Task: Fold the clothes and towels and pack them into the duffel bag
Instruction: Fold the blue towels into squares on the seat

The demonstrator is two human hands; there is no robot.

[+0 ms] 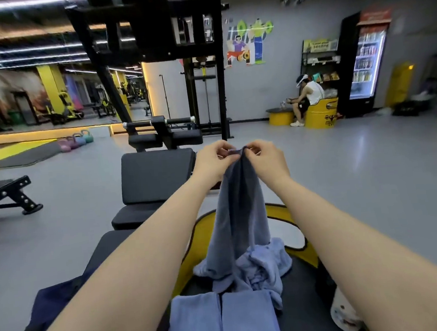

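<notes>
Up in front of you, your left hand [210, 163] and right hand [265, 158] sat close together, each grip pinched narrow on the top edge of a grey-blue towel [238, 208]. You held that edge bunched between fingers and thumbs, and the cloth hung straight down from it in long folds. Its lower end met a crumpled heap of lighter blue towel [263, 269] lying on the black round surface [301, 313] with the yellow rim below your arms. Just nearer you, two folded towels [223, 320] lay side by side, touching along their inner edges. A dark navy bag or cloth [55, 306] lay under your left forearm; you could not tell which it was. Beyond your hands stood a black padded bench [157, 176], and behind it a black weight machine [154, 52]. Far off to the right, a person [306, 97] sat on a yellow drum beside a lit drinks fridge [366, 60].
</notes>
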